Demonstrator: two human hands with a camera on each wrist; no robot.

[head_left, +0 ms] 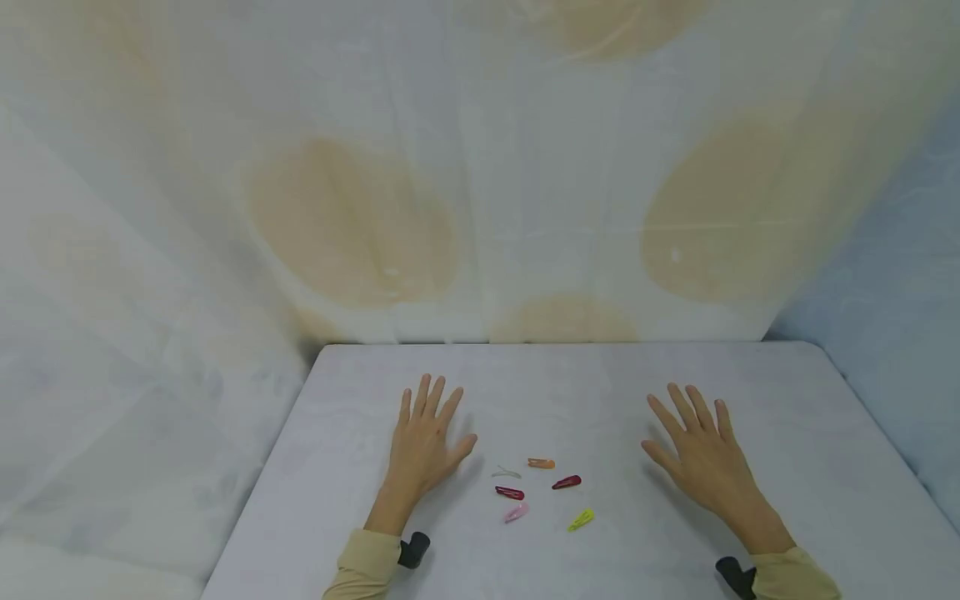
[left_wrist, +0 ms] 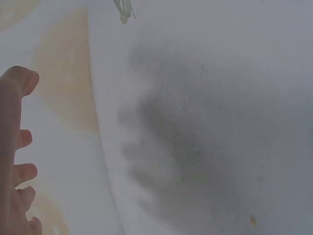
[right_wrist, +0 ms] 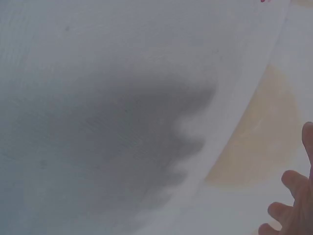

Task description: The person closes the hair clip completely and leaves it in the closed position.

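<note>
We see six small hair clips on the table (head_left: 750,392); taking the dark red clip (head_left: 509,492) as our mark, the left hand (head_left: 422,446) lies flat and released just left of it. The right hand (head_left: 701,454), fingers spread and holding nothing, sits well to its right

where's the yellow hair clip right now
In the head view, the yellow hair clip lies on the table, nearest the person, just below the dark red clip.
</note>
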